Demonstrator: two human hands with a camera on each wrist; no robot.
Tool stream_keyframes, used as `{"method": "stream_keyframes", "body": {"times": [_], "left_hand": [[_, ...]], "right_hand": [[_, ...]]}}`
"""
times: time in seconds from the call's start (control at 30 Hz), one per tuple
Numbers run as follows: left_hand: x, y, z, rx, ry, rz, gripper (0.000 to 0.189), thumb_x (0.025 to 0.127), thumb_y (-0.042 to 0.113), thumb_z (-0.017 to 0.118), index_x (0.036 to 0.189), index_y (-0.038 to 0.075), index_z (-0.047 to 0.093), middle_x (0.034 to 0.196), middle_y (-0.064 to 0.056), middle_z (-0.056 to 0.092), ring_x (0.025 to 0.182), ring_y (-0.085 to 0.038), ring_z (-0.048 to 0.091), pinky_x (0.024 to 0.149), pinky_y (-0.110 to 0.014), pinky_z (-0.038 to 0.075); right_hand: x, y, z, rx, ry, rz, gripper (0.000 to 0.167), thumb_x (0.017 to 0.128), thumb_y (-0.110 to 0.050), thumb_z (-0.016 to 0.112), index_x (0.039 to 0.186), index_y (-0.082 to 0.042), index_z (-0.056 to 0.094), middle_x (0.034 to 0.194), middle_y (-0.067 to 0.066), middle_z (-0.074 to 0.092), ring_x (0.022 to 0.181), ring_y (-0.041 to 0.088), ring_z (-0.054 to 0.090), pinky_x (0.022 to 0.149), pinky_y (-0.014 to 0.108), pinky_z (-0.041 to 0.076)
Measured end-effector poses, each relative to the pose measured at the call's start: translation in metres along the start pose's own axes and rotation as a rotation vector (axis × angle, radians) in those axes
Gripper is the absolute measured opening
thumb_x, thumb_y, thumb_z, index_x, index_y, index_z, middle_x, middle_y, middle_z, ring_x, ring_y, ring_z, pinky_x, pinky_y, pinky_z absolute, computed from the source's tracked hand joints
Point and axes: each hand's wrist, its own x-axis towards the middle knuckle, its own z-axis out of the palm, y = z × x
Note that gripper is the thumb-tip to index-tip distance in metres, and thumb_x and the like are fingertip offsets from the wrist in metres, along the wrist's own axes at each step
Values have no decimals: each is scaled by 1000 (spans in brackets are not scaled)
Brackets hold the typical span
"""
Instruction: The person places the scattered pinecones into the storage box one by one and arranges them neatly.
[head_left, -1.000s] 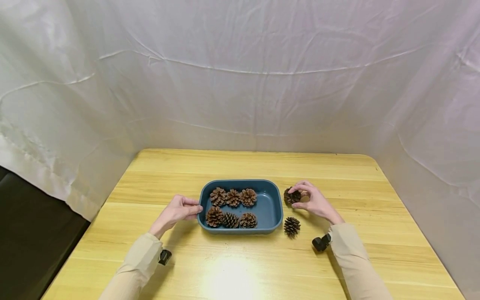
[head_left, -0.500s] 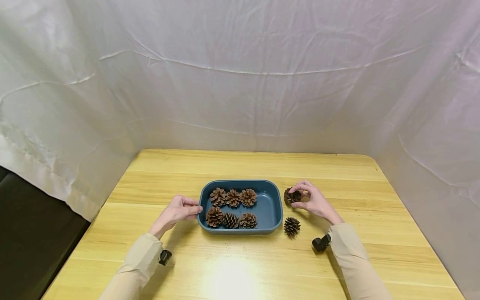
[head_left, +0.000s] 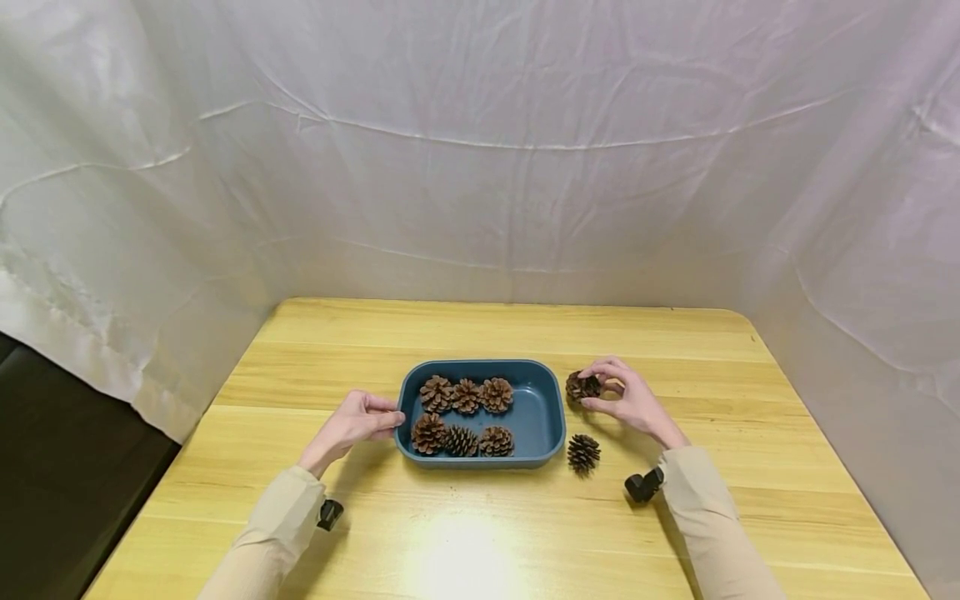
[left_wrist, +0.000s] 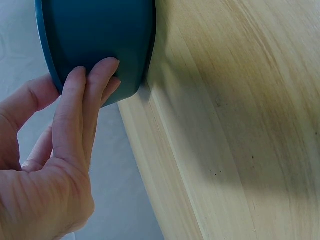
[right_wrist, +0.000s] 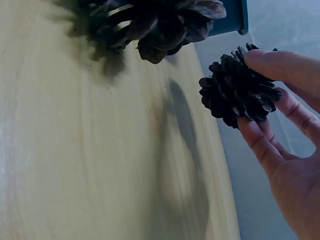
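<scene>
A dark blue rectangular tray sits mid-table, with several brown pine cones in two rows toward its left. My left hand pinches the tray's left rim, thumb on the rim and fingers along the outer wall in the left wrist view. To the right of the tray, my right hand holds a pine cone between thumb and fingers. The right wrist view shows this dark pine cone gripped at its side. Another pine cone lies on the table just below it, near the tray's right corner.
The wooden table has rounded far corners and reflects a bright glare near the front. White cloth hangs behind and at both sides. A black surface lies at the lower left, beyond the table edge.
The pine cone in my right hand has tilted and shifted slightly up and left, showing more of its brown scales. My left hand and the tray have stayed put.
</scene>
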Motion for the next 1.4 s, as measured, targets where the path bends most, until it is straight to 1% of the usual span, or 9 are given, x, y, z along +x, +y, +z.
{"method": "stream_keyframes", "body": {"times": [0.1,0.2,0.4,0.6,0.83,1.0,1.1,1.3,1.4], "left_hand": [[0,0,0,11,8,-4,39,94,0,64,125,-22,56,116,-33,69,94,-23,76,86,-35,64],[0,0,0,18,15,-8,39,94,0,64,125,-22,56,116,-33,68,95,-24,76,87,-35,63],[0,0,1,26,18,-6,38,94,1,64,125,-22,57,116,-33,68,95,-25,76,87,-36,64],[0,0,1,27,20,-5,38,95,1,64,125,-21,57,116,-33,68,94,-24,76,87,-36,64],[0,1,1,20,18,-5,37,95,1,64,124,-22,58,116,-33,68,95,-26,76,86,-34,64],[0,1,1,16,15,-6,36,95,0,64,123,-22,58,116,-34,68,96,-27,76,86,-33,64],[0,1,1,13,15,-7,36,95,0,64,123,-22,58,115,-33,69,94,-25,76,86,-33,64],[-1,0,1,6,1,8,38,95,0,64,123,-24,56,113,-33,70,93,-23,76,86,-35,64],[-1,1,0,-1,4,8,37,95,0,64,122,-24,57,112,-32,70,91,-21,76,84,-33,64]], "right_hand": [[0,-2,0,12,9,-22,38,81,0,80,117,1,68,121,19,60,102,14,53,99,21,56],[0,-2,0,32,20,-37,39,81,2,79,118,1,68,121,20,60,102,14,55,97,12,53],[1,-3,0,86,47,-43,39,84,1,78,121,4,66,121,22,61,99,17,57,96,12,54],[1,-7,-2,122,78,-41,39,85,2,76,123,4,65,121,20,60,96,16,59,95,12,56],[3,-11,-2,175,115,-34,37,86,2,75,122,5,65,121,21,62,97,5,61,92,15,59],[3,-14,-3,183,140,-17,35,89,-1,73,123,4,65,120,11,63,100,1,61,92,12,57],[3,-16,-3,189,151,-16,35,90,-1,72,124,4,65,120,6,63,100,1,62,91,11,57],[4,-22,-3,195,150,-4,37,92,-4,71,127,4,63,129,22,60,103,-1,63,93,11,56],[5,-25,-3,174,142,7,38,93,-7,71,130,1,63,132,23,59,103,-2,62,93,9,55]]}}
